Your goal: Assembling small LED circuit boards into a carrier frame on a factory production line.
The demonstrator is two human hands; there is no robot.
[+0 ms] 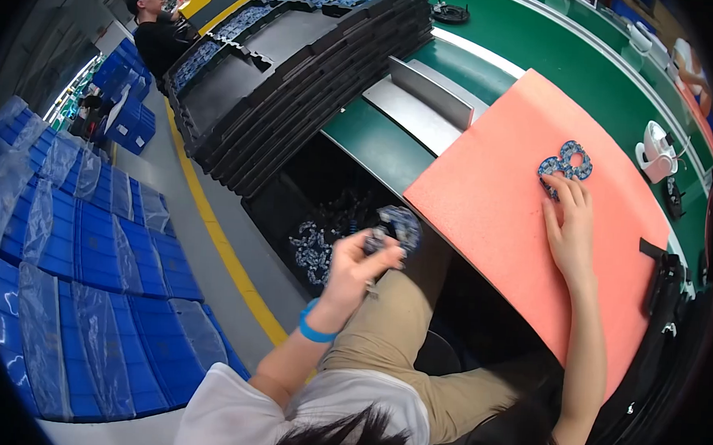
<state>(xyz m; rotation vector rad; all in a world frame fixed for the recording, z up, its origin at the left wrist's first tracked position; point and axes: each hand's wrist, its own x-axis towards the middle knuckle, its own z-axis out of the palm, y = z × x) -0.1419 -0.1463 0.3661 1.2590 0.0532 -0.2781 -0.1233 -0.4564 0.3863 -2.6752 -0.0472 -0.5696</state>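
My left hand [352,272], with a blue band at its wrist, is closed on a rounded blue circuit board [402,227]. It is held over my lap, beside the work surface's near edge, and is slightly blurred. Below and left of it, several loose circuit boards [313,252] lie in a dark bin. My right hand [568,221] rests on the pink mat [487,197] with its fingers stretched out. Its fingertips touch the lower edge of a figure-eight-shaped blue circuit board [568,163], which lies flat on the mat.
Stacked black trays [299,82] hold boards at the upper left. A metal channel [427,97] lies between them and the mat on the green bench [496,20]. Blue crates [97,249] under plastic line the left floor. A person [153,34] is farther back.
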